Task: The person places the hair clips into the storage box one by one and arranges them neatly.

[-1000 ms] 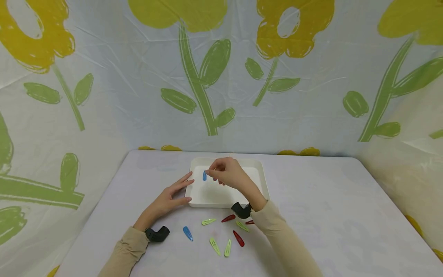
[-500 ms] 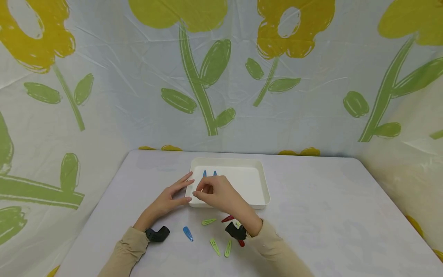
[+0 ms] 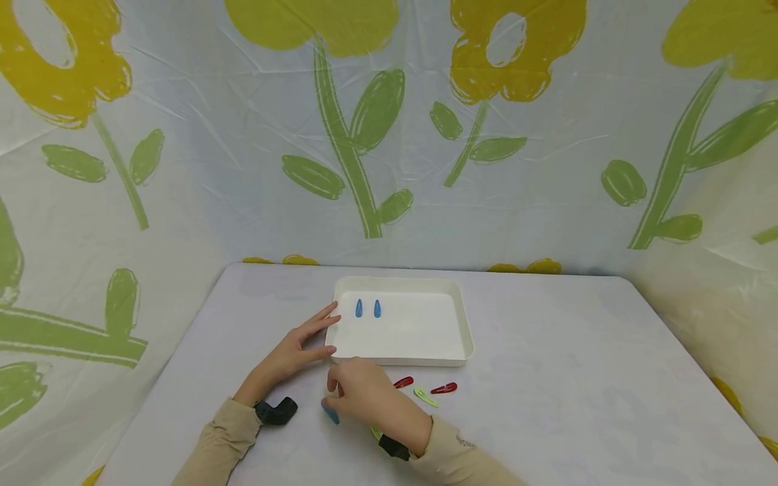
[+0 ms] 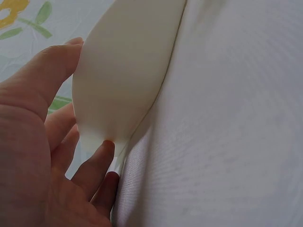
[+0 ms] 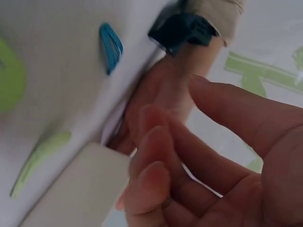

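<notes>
Pale flower-printed cloth (image 3: 243,108) hangs behind and beside the white desk (image 3: 559,371), whose rounded far corners both show. One blue clip (image 3: 332,416) lies aslant on the desk, just below the tips of the right hand (image 3: 371,401). In the right wrist view that hand's thumb and bent fingers stand apart with nothing between them, and the clip lies beyond them.

Nearer the far edge sits a shallow white tray (image 3: 419,361). The left hand (image 3: 294,351), its fingers spread, touches the tray's left wall and rim. Inside, toward the far left, two blue clips (image 3: 377,309) stand side by side, slightly apart, with bare tray floor reaching to the right wall.

Two red clips (image 3: 444,388) and a green clip (image 3: 425,396) lie in front of the tray; another green piece (image 3: 376,432) is partly hidden by the right wrist. Desk surface runs on widely past the tray's right side.
</notes>
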`<state>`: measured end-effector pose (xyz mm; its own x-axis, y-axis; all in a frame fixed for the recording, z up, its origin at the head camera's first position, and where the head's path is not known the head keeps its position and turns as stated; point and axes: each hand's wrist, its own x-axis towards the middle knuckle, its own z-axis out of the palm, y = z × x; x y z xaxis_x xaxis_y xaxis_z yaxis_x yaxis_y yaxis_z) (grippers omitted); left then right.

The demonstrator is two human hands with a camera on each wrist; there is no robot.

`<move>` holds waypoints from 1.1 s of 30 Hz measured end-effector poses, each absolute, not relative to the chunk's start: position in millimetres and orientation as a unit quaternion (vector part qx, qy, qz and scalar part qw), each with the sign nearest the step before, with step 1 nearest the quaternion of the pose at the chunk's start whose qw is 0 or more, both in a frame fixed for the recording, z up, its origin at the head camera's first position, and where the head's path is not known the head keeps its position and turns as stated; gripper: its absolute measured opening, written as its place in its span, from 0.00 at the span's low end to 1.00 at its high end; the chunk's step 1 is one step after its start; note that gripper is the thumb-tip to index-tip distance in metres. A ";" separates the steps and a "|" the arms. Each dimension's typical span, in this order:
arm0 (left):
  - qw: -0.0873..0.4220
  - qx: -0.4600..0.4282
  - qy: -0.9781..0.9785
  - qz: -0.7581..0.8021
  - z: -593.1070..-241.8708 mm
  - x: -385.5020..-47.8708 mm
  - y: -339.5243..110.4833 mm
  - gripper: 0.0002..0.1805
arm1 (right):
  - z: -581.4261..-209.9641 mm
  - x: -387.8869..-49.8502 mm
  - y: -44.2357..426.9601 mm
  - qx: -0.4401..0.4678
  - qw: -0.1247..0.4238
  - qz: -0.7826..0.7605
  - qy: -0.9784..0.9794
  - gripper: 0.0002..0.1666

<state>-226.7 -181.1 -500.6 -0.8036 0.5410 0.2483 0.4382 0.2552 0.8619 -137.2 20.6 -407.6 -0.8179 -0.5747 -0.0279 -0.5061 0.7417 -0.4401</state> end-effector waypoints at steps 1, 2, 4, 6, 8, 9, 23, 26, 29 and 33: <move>0.050 0.308 0.791 0.527 -500.6 -226.8 -181.2 0.34 | -410.2 -136.0 18.5 -0.289 0.083 -0.195 0.934 0.09; 0.049 0.309 0.790 0.527 -500.6 -226.7 -181.1 0.34 | -412.6 -134.9 16.8 -0.286 0.085 -0.184 0.936 0.09; 0.047 0.309 0.789 0.528 -500.8 -227.1 -181.1 0.34 | -417.5 -133.7 14.1 -0.279 0.087 -0.176 0.940 0.10; 0.046 0.311 0.789 0.528 -501.3 -227.8 -181.1 0.34 | -422.2 -132.6 12.4 -0.270 0.093 -0.175 0.942 0.11; 0.043 0.314 0.789 0.527 -501.6 -228.5 -181.1 0.34 | -426.4 -131.4 11.3 -0.261 0.100 -0.176 0.944 0.12; 0.042 0.315 0.789 0.526 -501.9 -228.9 -181.1 0.34 | -428.2 -130.6 10.8 -0.260 0.099 -0.172 0.945 0.12; 0.040 0.315 0.787 0.528 -501.5 -226.7 -179.9 0.34 | -438.6 -126.4 5.2 -0.258 0.067 -0.148 0.952 0.08; 0.039 0.315 0.785 0.531 -501.7 -226.9 -179.7 0.34 | -439.7 -125.5 5.0 -0.261 0.068 -0.163 0.949 0.10; 0.040 0.313 0.786 0.532 -501.5 -226.9 -179.6 0.34 | -439.1 -124.5 4.8 -0.260 0.074 -0.171 0.947 0.12; 0.040 0.313 0.786 0.531 -501.4 -226.7 -179.7 0.33 | -439.0 -123.9 5.0 -0.265 0.079 -0.174 0.945 0.11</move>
<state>-226.7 -179.7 -501.4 -0.8011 0.5345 0.2693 0.4494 0.2400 0.8605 -123.9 5.0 -439.0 -0.8473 -0.5279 -0.0578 -0.4727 0.7993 -0.3710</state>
